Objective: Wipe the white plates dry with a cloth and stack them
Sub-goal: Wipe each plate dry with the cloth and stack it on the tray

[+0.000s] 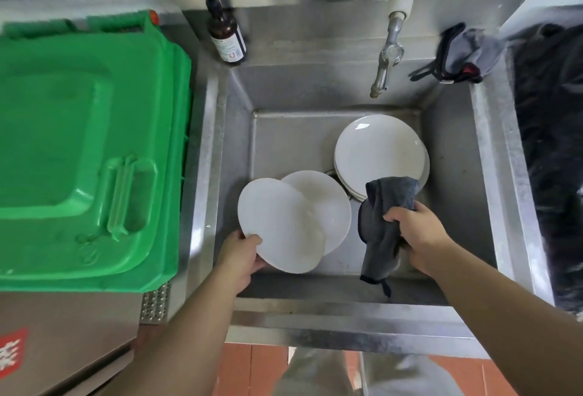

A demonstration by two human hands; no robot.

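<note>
While left hand (240,252) grips tilted plate (279,225) rim, right hand (416,238) clutches hanging cloth (383,225).

Two loose plates (280,225), one stack (380,156), two cloths (383,225).

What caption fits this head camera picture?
Left hand lifts a white plate while right hand grips a grey cloth.

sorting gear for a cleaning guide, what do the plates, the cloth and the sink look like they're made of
Plate in the left hand: glazed ceramic by its look, smooth glossy white; melamine can't be excluded.
Stacked plates: the same, with a bright glint near the rim.
Cloth in the right hand: soft dark grey fabric, probably microfibre, limp with a fuzzy nap.
Sink: stainless steel, brushed, with dull streaky reflections.
</note>
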